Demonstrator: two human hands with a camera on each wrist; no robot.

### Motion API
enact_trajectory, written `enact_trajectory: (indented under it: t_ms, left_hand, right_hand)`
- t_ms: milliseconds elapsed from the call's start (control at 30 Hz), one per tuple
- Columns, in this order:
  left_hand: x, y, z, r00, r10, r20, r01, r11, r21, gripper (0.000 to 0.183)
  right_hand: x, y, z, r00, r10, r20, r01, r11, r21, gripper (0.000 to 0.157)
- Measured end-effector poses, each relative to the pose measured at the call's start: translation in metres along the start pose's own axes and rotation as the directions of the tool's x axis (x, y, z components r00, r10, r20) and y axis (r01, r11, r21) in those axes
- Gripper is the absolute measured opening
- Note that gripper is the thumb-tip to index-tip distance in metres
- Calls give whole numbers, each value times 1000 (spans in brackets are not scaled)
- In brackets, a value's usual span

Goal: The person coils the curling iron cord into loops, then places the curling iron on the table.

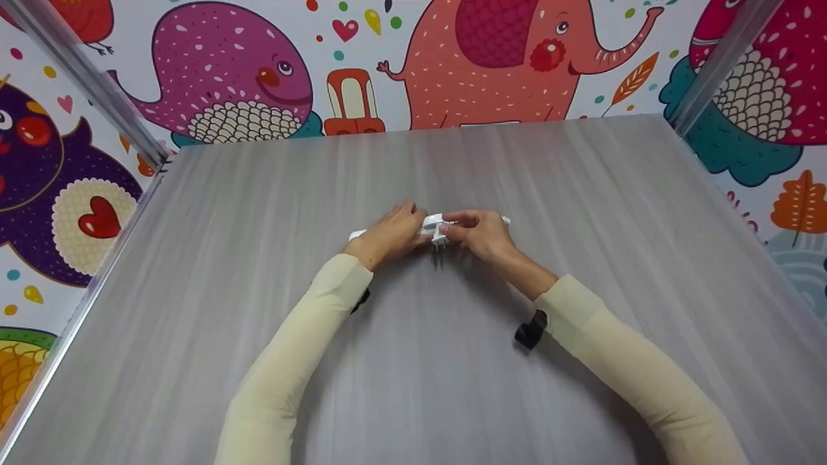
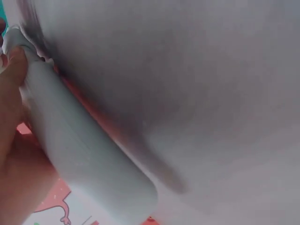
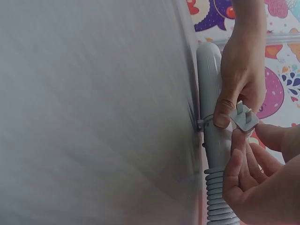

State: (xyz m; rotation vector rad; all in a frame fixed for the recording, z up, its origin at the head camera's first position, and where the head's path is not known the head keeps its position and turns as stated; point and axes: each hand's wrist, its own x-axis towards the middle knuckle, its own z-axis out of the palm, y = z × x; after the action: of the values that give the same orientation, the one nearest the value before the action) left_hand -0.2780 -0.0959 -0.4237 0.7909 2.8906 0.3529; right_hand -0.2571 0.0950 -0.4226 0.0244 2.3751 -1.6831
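Note:
Near the middle of the table, my left hand [image 1: 391,234] grips a white rod-shaped appliance [image 3: 209,77] with a rounded end. Its thumb lies across the rod near a small tie-like band. Between thumb and fingers of my right hand [image 1: 481,234] is a white two-pin plug [image 3: 243,123], its metal pins pointing away from the fingertips. A grey-white coiled cord [image 3: 216,192] winds round the rod's other part, by the right hand. In the left wrist view the rod's smooth body [image 2: 89,145] slants down to the right. What kind of appliance it is I cannot tell.
A grey wood-grain table [image 1: 413,361] spreads beneath both hands. Cartoon-printed panels [image 1: 362,39] stand behind and at the sides, with metal posts [image 1: 90,77] at the corners. A black wrist device [image 1: 531,330] hangs at the right cuff.

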Motion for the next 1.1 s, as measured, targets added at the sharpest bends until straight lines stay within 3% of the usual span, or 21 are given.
enact_trajectory:
  t_ms: [200,367,633,1100]
  left_hand:
    - [1,-1,1,999,-14,-47,12,999,-39,38]
    - [-4,-1,1,996,12,-84,-15,999,-35,42]
    - [-15,-6,2,997,-11,-80,9,1000,-25,60]
    - [-29,-14,-1,996,-41,-75,37,997,-61,61]
  right_hand:
    - [1,-4,0,1000,-19,-2,19,1000,-22,29]
    - [0,-4,1,998,-60,-14,59,997,-42,27]
    - [-4,-1,1,987,-154,-37,148,980,-130,27]
    - [-6,3,-3,969,-219,-113,195,961,-194,26]
